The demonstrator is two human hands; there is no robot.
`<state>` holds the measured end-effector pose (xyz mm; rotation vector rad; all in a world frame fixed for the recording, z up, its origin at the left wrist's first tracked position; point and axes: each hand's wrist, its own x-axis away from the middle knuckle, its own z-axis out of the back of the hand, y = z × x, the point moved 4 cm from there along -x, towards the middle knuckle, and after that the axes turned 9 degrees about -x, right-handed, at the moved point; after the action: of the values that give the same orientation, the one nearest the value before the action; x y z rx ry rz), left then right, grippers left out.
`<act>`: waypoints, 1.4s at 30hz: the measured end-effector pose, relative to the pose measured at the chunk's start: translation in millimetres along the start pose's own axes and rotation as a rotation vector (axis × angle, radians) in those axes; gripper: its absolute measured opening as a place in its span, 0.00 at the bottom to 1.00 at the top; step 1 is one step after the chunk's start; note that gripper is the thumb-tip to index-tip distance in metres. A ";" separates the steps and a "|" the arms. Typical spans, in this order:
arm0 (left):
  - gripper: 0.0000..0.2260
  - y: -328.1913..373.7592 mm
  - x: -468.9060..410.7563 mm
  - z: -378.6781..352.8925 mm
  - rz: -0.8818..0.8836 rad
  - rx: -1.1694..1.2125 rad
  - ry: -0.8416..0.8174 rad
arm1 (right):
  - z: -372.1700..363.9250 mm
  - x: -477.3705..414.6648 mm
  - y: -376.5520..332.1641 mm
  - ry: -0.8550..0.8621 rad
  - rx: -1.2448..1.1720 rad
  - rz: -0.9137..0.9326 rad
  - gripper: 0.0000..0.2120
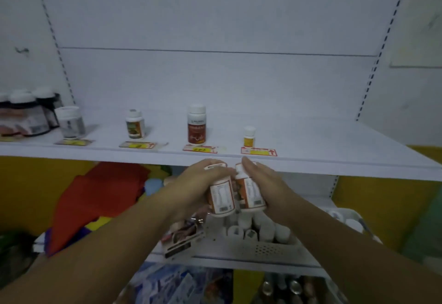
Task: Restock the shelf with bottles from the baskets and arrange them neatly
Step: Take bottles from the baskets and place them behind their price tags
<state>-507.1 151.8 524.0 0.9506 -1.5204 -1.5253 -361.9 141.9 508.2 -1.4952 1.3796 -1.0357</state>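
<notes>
My left hand [198,179] grips a white bottle with an orange label [221,196], and my right hand [264,184] grips a second, matching bottle [251,195]. Both bottles touch side by side just below the front edge of the white shelf [311,143]. On the shelf stand a small yellow bottle [249,137], a taller red-labelled bottle [196,124], a green-labelled bottle [135,124] and a grey-labelled jar [70,122], spaced apart. Under my hands a white basket [267,248] holds several white-capped bottles.
Dark jars [26,115] crowd the shelf's far left. Price tags [258,152] line the front edge. The right half of the shelf is bare. A small box [181,236] lies left of the basket, and red cloth [100,196] fills the lower left.
</notes>
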 end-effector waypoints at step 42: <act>0.14 126.0 -156.5 335.9 -0.018 -0.627 0.436 | -203.7 -229.3 -25.2 -0.027 1.074 0.382 0.14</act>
<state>-742.0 437.7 651.7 0.8400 -0.6640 -1.5393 -560.1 363.3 588.1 -0.4299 0.7811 -1.1949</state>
